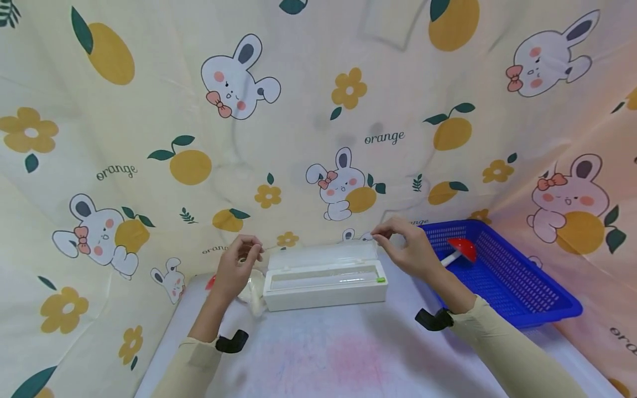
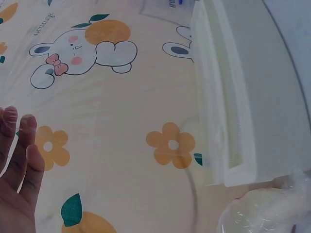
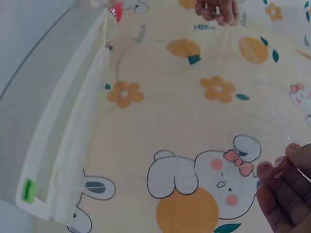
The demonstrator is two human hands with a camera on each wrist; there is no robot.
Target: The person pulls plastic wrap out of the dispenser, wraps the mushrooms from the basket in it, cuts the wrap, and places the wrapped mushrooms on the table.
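Observation:
Both hands hold a sheet of clear cling film [image 3: 231,48] above a white cling film dispenser [image 1: 323,298]. My left hand [image 1: 238,268] pinches one side of the film over the dispenser's left end. Beyond the right end, my right hand [image 1: 409,250] pinches the other side between thumb and fingers. Faint creases run from the fingertips in the right wrist view. The dispenser's translucent lid [image 1: 323,254] stands raised at the back, and a green slider [image 1: 381,280] sits at its right front. Film lies in the long slot.
A pale item in a clear plastic bag [image 1: 256,293] lies against the dispenser's left end, near a small red thing [image 1: 210,282]. At the right stands a blue basket [image 1: 534,271] holding a red-capped mushroom shape [image 1: 464,249] with a white stem. Patterned cloth hangs behind.

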